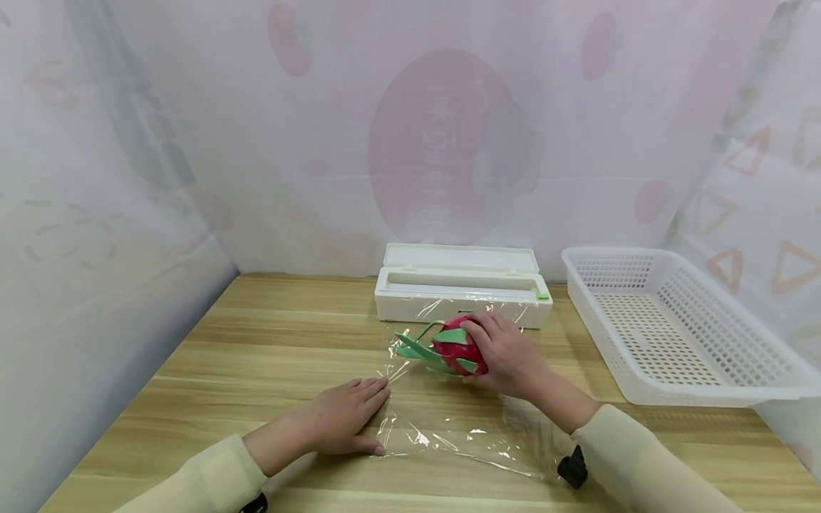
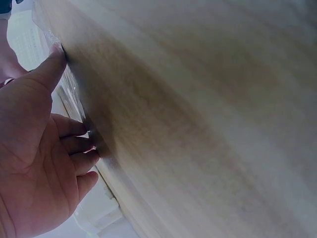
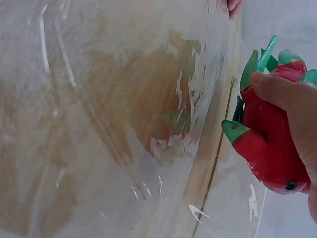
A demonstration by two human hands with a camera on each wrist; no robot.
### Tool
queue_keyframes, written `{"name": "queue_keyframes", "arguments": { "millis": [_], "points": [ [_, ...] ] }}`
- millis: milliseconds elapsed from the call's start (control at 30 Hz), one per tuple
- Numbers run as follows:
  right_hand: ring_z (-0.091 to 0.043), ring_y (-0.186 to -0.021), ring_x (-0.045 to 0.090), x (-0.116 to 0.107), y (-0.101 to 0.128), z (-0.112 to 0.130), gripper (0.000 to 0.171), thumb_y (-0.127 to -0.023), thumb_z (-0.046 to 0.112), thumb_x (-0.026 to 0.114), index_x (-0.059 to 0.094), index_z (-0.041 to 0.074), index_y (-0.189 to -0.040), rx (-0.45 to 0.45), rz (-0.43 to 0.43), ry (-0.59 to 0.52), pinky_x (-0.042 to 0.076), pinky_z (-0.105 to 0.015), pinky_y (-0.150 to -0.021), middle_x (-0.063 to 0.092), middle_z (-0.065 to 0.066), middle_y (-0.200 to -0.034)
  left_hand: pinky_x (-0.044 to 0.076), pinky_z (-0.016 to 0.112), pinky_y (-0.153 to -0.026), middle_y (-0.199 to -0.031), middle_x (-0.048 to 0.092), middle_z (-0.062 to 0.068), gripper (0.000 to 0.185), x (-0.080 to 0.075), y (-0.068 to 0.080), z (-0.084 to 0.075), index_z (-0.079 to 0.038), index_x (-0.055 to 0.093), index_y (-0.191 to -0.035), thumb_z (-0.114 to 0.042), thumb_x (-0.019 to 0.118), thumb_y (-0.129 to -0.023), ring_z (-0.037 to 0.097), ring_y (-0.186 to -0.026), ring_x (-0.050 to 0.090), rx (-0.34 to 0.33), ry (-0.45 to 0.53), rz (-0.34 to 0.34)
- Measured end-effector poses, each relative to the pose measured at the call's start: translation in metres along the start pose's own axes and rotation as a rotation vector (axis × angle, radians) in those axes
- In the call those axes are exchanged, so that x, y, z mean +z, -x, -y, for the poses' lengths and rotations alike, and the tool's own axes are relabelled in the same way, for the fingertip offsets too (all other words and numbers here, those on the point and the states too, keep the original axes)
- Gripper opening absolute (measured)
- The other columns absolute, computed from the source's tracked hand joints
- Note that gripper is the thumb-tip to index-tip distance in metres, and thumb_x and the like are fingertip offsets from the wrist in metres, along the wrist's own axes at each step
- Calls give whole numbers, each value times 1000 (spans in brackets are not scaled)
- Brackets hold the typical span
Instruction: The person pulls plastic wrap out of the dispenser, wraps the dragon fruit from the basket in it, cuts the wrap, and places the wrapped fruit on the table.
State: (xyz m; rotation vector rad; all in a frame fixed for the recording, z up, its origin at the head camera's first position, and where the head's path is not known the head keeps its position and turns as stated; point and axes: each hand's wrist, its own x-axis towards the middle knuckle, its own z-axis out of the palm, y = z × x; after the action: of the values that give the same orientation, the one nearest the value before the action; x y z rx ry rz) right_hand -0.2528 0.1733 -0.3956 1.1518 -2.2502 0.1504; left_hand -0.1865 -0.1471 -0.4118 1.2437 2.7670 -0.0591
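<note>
Your right hand point(image 1: 507, 353) curls around the toy dragon fruit point(image 1: 457, 348), which sits on the cling film point(image 1: 449, 427) just in front of the white dispenser box point(image 1: 462, 285). Your left hand point(image 1: 340, 424) lies flat, fingers straight, pressing the film's near-left edge.

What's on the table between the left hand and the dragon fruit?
Only clear cling film over bare wood; the head view shows it. The left hand presses its edge flat, while the right hand grips the dragon fruit.

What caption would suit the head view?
Right hand grips a toy dragon fruit on plastic wrap; left hand presses the wrap flat.
</note>
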Motion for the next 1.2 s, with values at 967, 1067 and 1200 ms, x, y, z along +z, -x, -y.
{"name": "queue_keyframes", "arguments": {
  "millis": [967, 1067, 1200],
  "points": [
    [-31, -109, 50, 14, -1, -3, 100, -57, 44, 92, 47, 2, -135, 11, 66, -53, 48, -48, -87, 52, -15, -122, 31, 44, -110, -150, 36, 20, 90, 0, -1, -1, 4, 39, -145, -66, 50, -90, 30, -138, 35, -2, -21, 15],
    [-32, -111, 49, 15, -1, -3, 100, -57, 45, 92, 47, 2, -136, 13, 79, -44, 48, -49, -89, 52, -15, -123, 31, 45, -110, -150, 37, 20, 89, 0, -2, -1, 4, 39, -145, -65, 51, -90, 30, -138, 36, -2, -17, 7],
    [-32, -113, 49, 14, -2, -2, 101, -59, 47, 91, 45, 2, -138, 13, 106, -31, 48, -48, -88, 51, -15, -125, 32, 46, -110, -149, 38, 21, 89, 0, -2, -1, 5, 40, -144, -64, 53, -90, 31, -137, 36, -1, -24, -1]
  ]
}}
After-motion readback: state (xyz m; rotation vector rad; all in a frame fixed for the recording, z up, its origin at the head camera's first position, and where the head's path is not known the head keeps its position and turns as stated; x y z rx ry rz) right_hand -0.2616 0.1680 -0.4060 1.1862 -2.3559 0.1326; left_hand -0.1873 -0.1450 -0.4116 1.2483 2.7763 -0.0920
